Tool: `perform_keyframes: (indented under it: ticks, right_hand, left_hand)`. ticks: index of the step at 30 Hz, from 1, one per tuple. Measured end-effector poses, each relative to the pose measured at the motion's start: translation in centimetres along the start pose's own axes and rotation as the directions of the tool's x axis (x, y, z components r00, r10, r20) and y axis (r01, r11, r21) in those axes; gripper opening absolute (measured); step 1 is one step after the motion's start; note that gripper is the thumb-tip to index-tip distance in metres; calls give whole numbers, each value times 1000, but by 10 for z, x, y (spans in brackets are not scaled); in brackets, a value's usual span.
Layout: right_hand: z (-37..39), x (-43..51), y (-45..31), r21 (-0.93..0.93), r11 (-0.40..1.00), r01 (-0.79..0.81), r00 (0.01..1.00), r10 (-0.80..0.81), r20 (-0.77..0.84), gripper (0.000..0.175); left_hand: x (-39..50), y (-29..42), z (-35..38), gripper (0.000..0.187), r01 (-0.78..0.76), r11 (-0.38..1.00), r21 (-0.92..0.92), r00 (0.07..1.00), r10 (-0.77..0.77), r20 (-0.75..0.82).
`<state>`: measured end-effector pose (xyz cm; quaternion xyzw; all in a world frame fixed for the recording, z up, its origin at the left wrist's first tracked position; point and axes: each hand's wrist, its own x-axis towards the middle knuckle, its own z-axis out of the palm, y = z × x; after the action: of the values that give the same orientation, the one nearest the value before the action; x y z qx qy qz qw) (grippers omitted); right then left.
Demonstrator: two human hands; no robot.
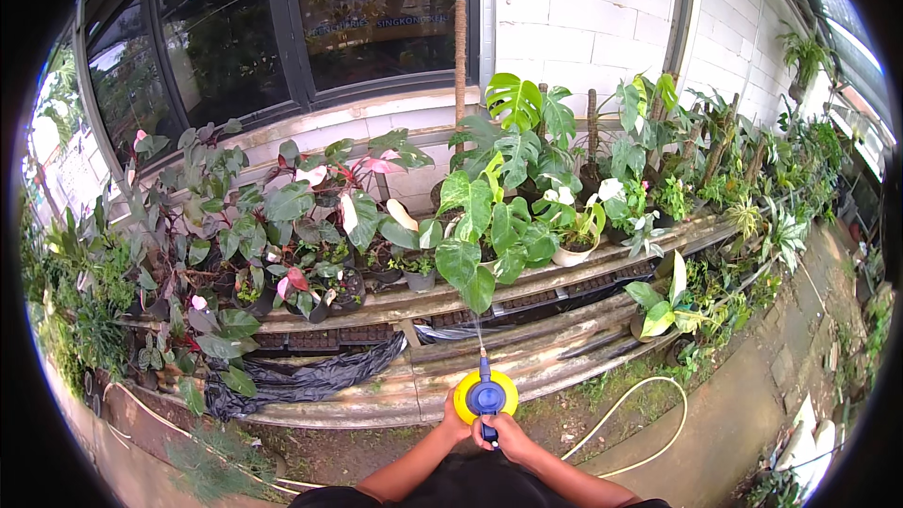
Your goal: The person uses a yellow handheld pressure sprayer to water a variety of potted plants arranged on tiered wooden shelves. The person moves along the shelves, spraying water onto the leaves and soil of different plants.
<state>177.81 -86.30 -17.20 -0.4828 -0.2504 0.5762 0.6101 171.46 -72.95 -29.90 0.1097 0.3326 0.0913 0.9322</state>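
A yellow pump sprayer with a blue top (pixel 486 397) is held upright in front of my body. My left hand (pixel 455 418) supports the yellow tank from its left side. My right hand (pixel 504 432) is closed around the dark blue handle at the top. From the brass-coloured nozzle (pixel 483 351) a thin spray rises toward the large variegated green leaves (pixel 462 261) of a potted plant. Right of those leaves, a white pot (pixel 573 254) holds a plant with pale, partly white leaves. Leaves with pink and white patches (pixel 360 215) spread to the left.
Corrugated benches (pixel 437 367) carry many potted plants below a dark-framed window (pixel 381 21) and a white block wall (pixel 585 7). Black plastic sheeting (pixel 310 377) hangs over the lower bench. A pale hose (pixel 681 395) loops over the ground on the right and continues at left.
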Motion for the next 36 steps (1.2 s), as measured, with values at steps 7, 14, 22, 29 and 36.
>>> perform_keyframes:
  ticks: [7,14,22,29,36]
  right_hand:
    - [17,-1,17,22,999,-26,997,28,-78,45]
    - [23,-5,29,28,1000,-10,995,13,-104,45]
    - [4,-6,18,62,998,-30,994,36,-99,45]
    - [-39,-2,0,39,998,-49,995,53,-83,49]
    - [-118,0,-34,0,996,-86,995,85,59,50]
  left_hand:
    - [12,-8,-36,71,6,1000,27,999,-7,40]
    - [-2,-14,-41,71,151,989,-11,988,-150,18]
    - [24,-30,-48,65,54,996,-65,992,-46,121]
    - [41,-36,-4,60,13,998,-64,1000,-14,-11]
    - [60,-59,62,80,-7,998,67,1000,8,-12]
